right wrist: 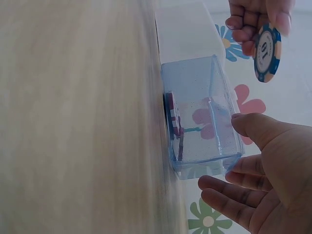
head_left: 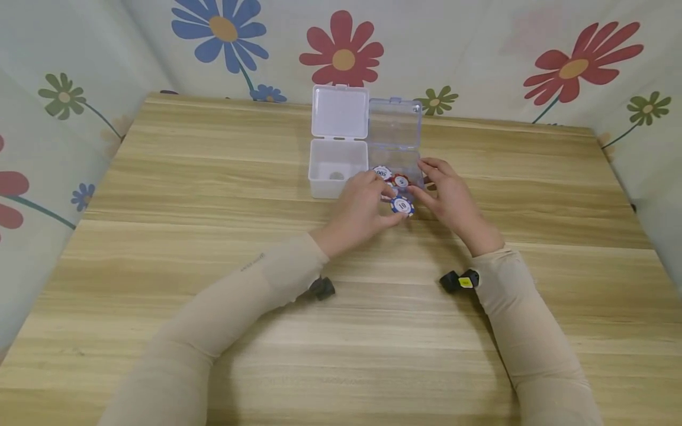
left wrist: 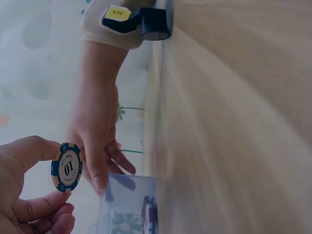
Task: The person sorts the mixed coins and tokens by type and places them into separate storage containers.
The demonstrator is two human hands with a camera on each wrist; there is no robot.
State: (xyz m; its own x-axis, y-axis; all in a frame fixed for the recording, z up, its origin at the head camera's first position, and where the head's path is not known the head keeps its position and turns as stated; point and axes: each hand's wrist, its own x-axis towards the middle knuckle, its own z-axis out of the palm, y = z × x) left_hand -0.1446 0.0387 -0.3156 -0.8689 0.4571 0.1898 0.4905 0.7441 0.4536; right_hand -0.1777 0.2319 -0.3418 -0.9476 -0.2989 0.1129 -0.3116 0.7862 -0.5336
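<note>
My left hand (head_left: 362, 204) pinches a blue-and-white poker chip (head_left: 403, 206) marked 10 between thumb and fingers, above the front of a clear bluish plastic box (right wrist: 195, 78). Its lid (head_left: 394, 122) stands raised at the back. Inside the box lie several chips, among them a white-faced one (head_left: 381, 172) marked 500 and a red-edged one (head_left: 401, 181) marked 5. At the box's right side is my right hand (head_left: 453, 198), its thumb at the rim and its relaxed fingers (right wrist: 234, 195) spread beside the end wall, holding nothing.
A white plastic box (head_left: 326, 189) stands directly left of the clear one, its lid (head_left: 341, 112) raised too. A small grey round spot shows on its floor. Both sit on a wood-grain table (head_left: 341, 343) before a flower-print curtain (head_left: 469, 47).
</note>
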